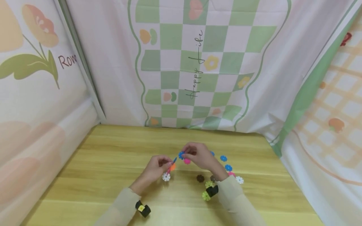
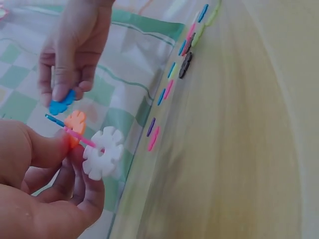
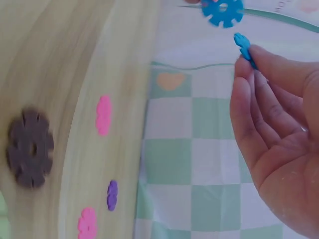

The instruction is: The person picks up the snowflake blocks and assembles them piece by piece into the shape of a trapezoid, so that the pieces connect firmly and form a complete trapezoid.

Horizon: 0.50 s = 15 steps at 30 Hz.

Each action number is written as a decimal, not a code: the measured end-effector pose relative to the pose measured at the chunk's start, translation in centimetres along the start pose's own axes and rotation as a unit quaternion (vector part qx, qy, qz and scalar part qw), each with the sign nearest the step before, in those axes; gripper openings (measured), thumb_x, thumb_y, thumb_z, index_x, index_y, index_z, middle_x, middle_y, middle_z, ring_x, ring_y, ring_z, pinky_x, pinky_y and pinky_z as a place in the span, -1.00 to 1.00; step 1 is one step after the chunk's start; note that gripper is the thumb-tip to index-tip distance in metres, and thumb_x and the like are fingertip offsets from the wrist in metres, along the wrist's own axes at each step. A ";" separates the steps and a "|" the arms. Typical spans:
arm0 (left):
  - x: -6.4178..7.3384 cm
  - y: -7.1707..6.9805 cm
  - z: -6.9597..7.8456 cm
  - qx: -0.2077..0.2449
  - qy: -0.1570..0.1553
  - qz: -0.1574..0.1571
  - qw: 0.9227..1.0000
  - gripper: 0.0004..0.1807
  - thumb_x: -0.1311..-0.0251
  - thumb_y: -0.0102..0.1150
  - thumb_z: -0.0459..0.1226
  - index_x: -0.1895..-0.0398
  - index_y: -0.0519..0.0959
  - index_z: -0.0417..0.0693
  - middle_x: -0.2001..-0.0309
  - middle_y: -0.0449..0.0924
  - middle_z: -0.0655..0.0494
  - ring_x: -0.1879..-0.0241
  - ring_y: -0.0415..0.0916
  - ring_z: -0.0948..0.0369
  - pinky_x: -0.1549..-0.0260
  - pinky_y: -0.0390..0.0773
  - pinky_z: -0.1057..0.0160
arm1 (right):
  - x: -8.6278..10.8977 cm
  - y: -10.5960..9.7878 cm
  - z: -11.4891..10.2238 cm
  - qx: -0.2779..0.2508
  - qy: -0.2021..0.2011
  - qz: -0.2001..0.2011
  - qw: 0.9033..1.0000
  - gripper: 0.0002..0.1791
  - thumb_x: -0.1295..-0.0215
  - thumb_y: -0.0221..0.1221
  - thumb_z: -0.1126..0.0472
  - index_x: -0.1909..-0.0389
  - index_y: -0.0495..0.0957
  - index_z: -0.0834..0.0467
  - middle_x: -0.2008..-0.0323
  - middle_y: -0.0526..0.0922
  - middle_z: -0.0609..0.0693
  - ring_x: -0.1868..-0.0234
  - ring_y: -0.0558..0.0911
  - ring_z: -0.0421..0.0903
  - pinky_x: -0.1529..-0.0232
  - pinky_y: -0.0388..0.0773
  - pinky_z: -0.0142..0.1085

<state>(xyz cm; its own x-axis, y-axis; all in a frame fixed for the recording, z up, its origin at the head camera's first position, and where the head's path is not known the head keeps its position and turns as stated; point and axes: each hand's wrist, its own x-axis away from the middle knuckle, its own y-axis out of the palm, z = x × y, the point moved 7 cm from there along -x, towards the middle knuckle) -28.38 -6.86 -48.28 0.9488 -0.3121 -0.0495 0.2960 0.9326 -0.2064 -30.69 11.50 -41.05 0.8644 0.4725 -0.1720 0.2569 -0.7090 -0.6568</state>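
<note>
My left hand (image 1: pixel 156 169) grips a small chain of joined notched plastic discs between thumb and fingers. In the left wrist view the chain has a white disc (image 2: pixel 113 142), a pink disc (image 2: pixel 80 137) seen edge-on, an orange disc (image 2: pixel 76 120) and a blue disc (image 2: pixel 54 120) at the far end. Facing it, my right hand (image 1: pixel 200 156) pinches a single blue disc (image 3: pixel 242 46) by its edge with thumb and index finger. A narrow gap separates this disc from the chain's blue one. The right hand's other fingers are loosely bent.
Loose notched discs lie on the wooden table (image 1: pixel 113 147), mostly to the right: blue (image 1: pixel 223 158), white (image 1: pixel 239 180), brown (image 1: pixel 200 178), yellow-green (image 1: pixel 206 196) and a pink one (image 1: pixel 187 161) near the right hand. A purple disc (image 3: pixel 112 195) lies farther back. Printed curtains (image 1: pixel 118 78) enclose three sides.
</note>
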 end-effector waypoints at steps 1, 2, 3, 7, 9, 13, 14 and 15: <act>0.0 0.0 0.2 -0.009 0.009 0.006 1.000 -0.89 -0.48 0.20 -0.36 0.09 0.67 -0.20 0.25 0.70 -0.03 0.33 0.59 0.22 0.33 0.65 0.38 | 0.2 -0.2 -0.2 -0.011 -0.003 0.012 1.000 -0.89 -0.41 0.37 0.22 0.11 0.70 0.09 0.22 0.80 -0.04 0.18 0.78 0.00 0.14 0.73 -0.40; 0.0 0.1 0.4 -0.019 0.018 0.013 1.000 -0.91 -0.47 0.20 -0.37 0.11 0.68 -0.18 0.27 0.70 -0.02 0.34 0.59 0.22 0.36 0.65 0.39 | 0.5 -0.3 -0.4 -0.025 -0.008 0.023 0.999 -0.89 -0.41 0.37 0.22 0.10 0.70 0.10 0.22 0.80 -0.02 0.18 0.79 0.04 0.14 0.73 -0.39; 0.1 0.1 0.7 -0.029 0.028 0.023 0.999 -0.92 -0.46 0.21 -0.39 0.13 0.69 -0.16 0.27 0.70 0.00 0.33 0.59 0.24 0.35 0.65 0.39 | 0.8 -0.4 -0.5 -0.036 -0.012 0.036 0.999 -0.89 -0.41 0.37 0.22 0.10 0.70 0.10 0.22 0.81 -0.01 0.17 0.79 0.09 0.14 0.74 -0.38; 0.5 0.2 2.2 -0.080 0.090 0.069 0.990 -0.89 -0.39 0.25 -0.46 0.21 0.70 -0.10 0.27 0.72 0.04 0.32 0.59 0.27 0.34 0.67 0.39 | 1.7 -0.8 -0.8 -0.066 -0.032 0.082 0.994 -0.90 -0.40 0.38 0.24 0.13 0.72 0.10 0.23 0.82 0.00 0.20 0.80 0.06 0.15 0.75 -0.34; 0.8 0.3 2.9 -0.110 0.123 0.090 0.982 -0.85 -0.35 0.28 -0.50 0.23 0.70 -0.07 0.27 0.72 0.06 0.30 0.58 0.29 0.30 0.67 0.39 | 2.1 -0.9 -0.9 -0.070 -0.043 0.104 0.991 -0.91 -0.39 0.39 0.25 0.14 0.72 0.09 0.23 0.83 -0.01 0.22 0.80 -0.02 0.13 0.77 -0.30; 1.4 0.6 4.0 -0.159 0.179 0.119 0.964 -0.80 -0.27 0.31 -0.55 0.26 0.69 -0.07 0.31 0.67 0.09 0.31 0.57 0.30 0.29 0.67 0.39 | 2.8 -0.7 -1.1 -0.074 -0.079 0.133 0.985 -0.92 -0.39 0.38 0.28 0.15 0.72 0.12 0.23 0.83 0.01 0.23 0.80 -0.11 0.11 0.78 -0.24; 1.5 0.6 4.2 -0.166 0.190 0.123 0.960 -0.80 -0.26 0.32 -0.55 0.27 0.69 -0.07 0.32 0.66 0.09 0.31 0.57 0.29 0.28 0.67 0.39 | 2.8 -0.7 -1.2 -0.074 -0.088 0.138 0.984 -0.92 -0.38 0.38 0.28 0.15 0.72 0.13 0.23 0.83 0.01 0.23 0.80 -0.11 0.11 0.79 -0.22; 1.6 0.7 4.3 -0.171 0.199 0.126 0.957 -0.80 -0.25 0.33 -0.56 0.28 0.69 -0.08 0.32 0.65 0.09 0.31 0.57 0.29 0.28 0.68 0.39 | 2.9 -0.6 -1.2 -0.072 -0.095 0.141 0.983 -0.92 -0.38 0.38 0.29 0.16 0.72 0.13 0.24 0.83 0.01 0.23 0.80 -0.12 0.11 0.79 -0.22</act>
<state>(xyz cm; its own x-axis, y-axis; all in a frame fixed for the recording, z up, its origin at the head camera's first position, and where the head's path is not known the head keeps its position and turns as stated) -26.17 -5.94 -44.27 0.8483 -0.1924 -0.4934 -0.0551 0.8946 -0.4435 -27.79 12.66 -40.27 0.8174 0.3264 -0.4746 0.0895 -0.8859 -0.4551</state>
